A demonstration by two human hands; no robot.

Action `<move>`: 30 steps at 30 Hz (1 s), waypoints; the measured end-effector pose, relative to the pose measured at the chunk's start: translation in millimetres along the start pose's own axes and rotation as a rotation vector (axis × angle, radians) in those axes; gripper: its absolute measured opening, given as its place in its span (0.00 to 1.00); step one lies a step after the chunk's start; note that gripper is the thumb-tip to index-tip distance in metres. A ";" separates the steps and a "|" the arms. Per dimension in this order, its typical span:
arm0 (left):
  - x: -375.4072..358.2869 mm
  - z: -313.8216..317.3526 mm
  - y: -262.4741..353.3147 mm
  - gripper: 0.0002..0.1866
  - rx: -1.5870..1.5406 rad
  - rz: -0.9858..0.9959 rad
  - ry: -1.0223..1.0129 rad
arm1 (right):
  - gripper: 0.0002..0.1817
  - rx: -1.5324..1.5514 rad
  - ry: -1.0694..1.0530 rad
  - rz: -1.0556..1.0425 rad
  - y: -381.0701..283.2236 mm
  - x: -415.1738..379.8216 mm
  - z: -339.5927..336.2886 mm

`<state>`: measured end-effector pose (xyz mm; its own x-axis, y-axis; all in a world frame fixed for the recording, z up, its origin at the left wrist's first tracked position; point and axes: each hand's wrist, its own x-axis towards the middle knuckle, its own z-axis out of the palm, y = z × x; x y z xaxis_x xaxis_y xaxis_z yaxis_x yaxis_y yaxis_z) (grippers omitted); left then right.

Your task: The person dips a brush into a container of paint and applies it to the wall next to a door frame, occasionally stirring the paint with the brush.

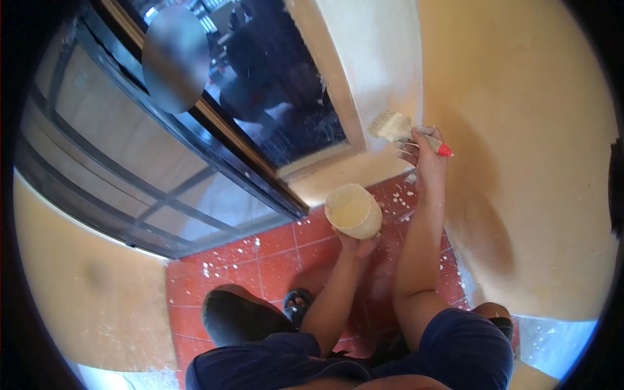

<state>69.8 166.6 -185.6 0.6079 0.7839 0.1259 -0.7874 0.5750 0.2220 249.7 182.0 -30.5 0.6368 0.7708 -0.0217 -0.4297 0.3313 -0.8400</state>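
Note:
My right hand (426, 148) is closed round the handle of a paintbrush (398, 127), whose red handle end sticks out past my fingers. Pale cream paint coats the bristles, which point left toward the white strip of wall (380, 58). Lower down, my left hand (359, 244) supports a paint tub (361, 224) from below and from its near side. Cream-coloured paint lies inside the tub, and its opening faces up toward me. Some fingers of the left hand are hidden behind the tub.
To the right rises a yellow wall (533, 162). A framed glass pane (286, 84) stands ahead, with a metal-barred door (149, 175) at the left. Paint spots dot the red tiled floor (273, 244). My sandalled foot (298, 304) is below.

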 end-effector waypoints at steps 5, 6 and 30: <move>17.9 -29.1 38.2 0.49 -0.059 -0.038 -0.221 | 0.07 -0.095 -0.022 -0.105 14.5 -5.9 7.0; 15.9 -32.4 39.9 0.49 -0.112 0.008 -0.190 | 0.07 -0.157 -0.046 -0.067 16.0 -11.3 8.6; 63.8 -17.4 97.1 0.55 0.091 -0.003 -0.067 | 0.21 -1.019 -0.668 -0.603 -79.0 -52.7 101.2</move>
<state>30.4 276.5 -172.9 0.6182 0.7630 0.1890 -0.7749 0.5512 0.3094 185.3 170.3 91.9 0.0016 0.8610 0.5086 0.6480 0.3864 -0.6563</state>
